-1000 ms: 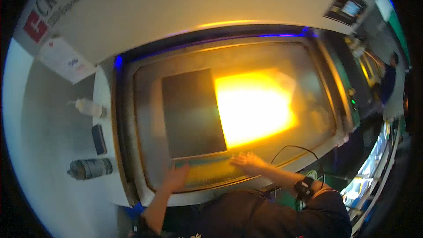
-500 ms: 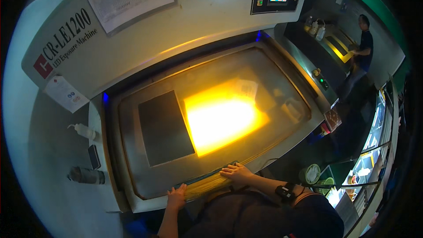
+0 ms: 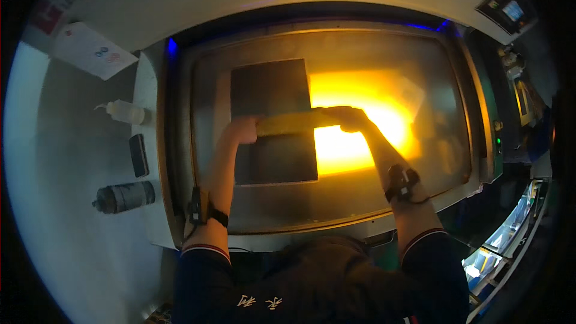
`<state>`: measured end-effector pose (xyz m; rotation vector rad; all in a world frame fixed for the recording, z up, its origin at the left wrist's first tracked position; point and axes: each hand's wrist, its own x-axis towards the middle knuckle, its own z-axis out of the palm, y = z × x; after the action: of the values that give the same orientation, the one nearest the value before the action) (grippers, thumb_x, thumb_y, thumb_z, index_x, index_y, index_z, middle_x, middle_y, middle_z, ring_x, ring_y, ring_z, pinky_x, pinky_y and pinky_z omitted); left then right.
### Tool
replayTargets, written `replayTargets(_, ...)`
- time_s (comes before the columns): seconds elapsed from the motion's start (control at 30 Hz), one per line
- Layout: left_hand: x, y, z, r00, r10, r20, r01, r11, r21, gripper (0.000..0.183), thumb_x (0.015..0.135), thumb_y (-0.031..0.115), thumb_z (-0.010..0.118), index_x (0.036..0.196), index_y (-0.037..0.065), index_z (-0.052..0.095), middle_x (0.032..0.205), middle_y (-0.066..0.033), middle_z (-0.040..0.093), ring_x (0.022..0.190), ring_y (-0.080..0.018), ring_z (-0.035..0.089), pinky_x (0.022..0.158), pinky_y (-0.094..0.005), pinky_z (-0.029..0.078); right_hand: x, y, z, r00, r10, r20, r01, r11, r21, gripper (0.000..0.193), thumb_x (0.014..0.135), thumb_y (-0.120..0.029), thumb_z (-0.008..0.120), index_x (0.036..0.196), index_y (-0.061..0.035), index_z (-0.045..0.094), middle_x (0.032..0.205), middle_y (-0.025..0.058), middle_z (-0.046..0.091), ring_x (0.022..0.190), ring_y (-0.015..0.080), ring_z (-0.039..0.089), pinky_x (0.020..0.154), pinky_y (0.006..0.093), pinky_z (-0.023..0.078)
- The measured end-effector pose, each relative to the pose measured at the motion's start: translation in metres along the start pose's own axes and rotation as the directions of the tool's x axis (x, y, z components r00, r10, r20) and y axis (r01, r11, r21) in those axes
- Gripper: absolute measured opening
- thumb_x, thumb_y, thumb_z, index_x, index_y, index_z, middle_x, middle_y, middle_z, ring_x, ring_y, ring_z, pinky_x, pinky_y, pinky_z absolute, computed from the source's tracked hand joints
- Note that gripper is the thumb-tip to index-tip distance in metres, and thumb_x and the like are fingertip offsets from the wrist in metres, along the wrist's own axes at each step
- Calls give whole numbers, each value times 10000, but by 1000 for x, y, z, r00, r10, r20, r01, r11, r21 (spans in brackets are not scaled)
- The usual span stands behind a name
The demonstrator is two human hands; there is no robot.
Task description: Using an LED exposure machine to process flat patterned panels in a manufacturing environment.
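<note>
Before you lies the machine's glass bed [image 3: 360,204], glowing yellow at its middle. A dark rectangular sheet [image 3: 273,138] lies flat on the bed's left half. Across it you hold a long yellowish bar [image 3: 294,123], your left hand [image 3: 243,129] clenched round one end, your right hand [image 3: 351,118] grasping the other. A grey bottle [image 3: 123,197] lies off the bed's left edge.

Head camera looks steeply down, close over the glass bed [image 3: 384,204], forearms entering from the lower edge.
</note>
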<state>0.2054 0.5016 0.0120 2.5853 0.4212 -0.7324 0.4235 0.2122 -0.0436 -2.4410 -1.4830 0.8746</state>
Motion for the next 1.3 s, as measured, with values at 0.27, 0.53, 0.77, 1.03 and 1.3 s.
replayTargets(0.27, 160, -36, -78, 903, -21, -430, 107, 978, 177, 745, 754, 16, 599, 1445, 208, 397, 1373, -112, 529, 1329, -395, 399, 1090, -608, 295, 165, 58, -68, 948, -40, -315, -96, 909, -406, 803, 787, 33, 522, 1490, -309, 338, 1537, -28, 367, 1407, 249, 357, 1161, 504, 271)
replayTargets(0.53, 222, -54, -69, 845, 107, -524, 10, 976, 216, 726, 752, 30, 637, 1430, 153, 411, 1340, -143, 539, 1299, -407, 420, 1059, -605, 337, 200, 101, -64, 893, -100, -438, -95, 910, -403, 792, 755, 52, 529, 1468, -264, 387, 1503, 3, 415, 1374, 264, 393, 1123, 467, 334)
replayTargets(0.77, 74, -36, 9, 883, 17, -468, 62, 986, 153, 710, 765, -20, 623, 1429, 109, 405, 1377, -170, 493, 1368, -424, 326, 1078, -589, 316, 77, 11, 2, 916, -158, -369, -61, 854, -517, 744, 750, -9, 547, 1443, -252, 427, 1491, 11, 425, 1333, 264, 422, 1071, 531, 365)
replayTargets(1.03, -208, 77, 186, 989, 17, 150, -53, 969, 240, 733, 785, 221, 676, 1461, 177, 394, 1503, -54, 409, 1380, -417, 335, 1153, -581, 217, -254, -69, 158, 974, -227, -11, 220, 953, -208, 565, 938, -287, 493, 1476, -200, 345, 1513, 85, 385, 1292, 330, 477, 1037, 573, 375)
replayTargets(1.3, -221, 139, 188, 993, -101, 55, 89, 978, 189, 796, 757, 103, 691, 1475, 221, 369, 1512, 33, 403, 1286, -399, 476, 1086, -473, 401, -297, -49, 151, 967, -236, -99, 221, 965, -141, 614, 899, -235, 576, 1466, -139, 361, 1458, 72, 459, 1303, 283, 476, 994, 520, 421)
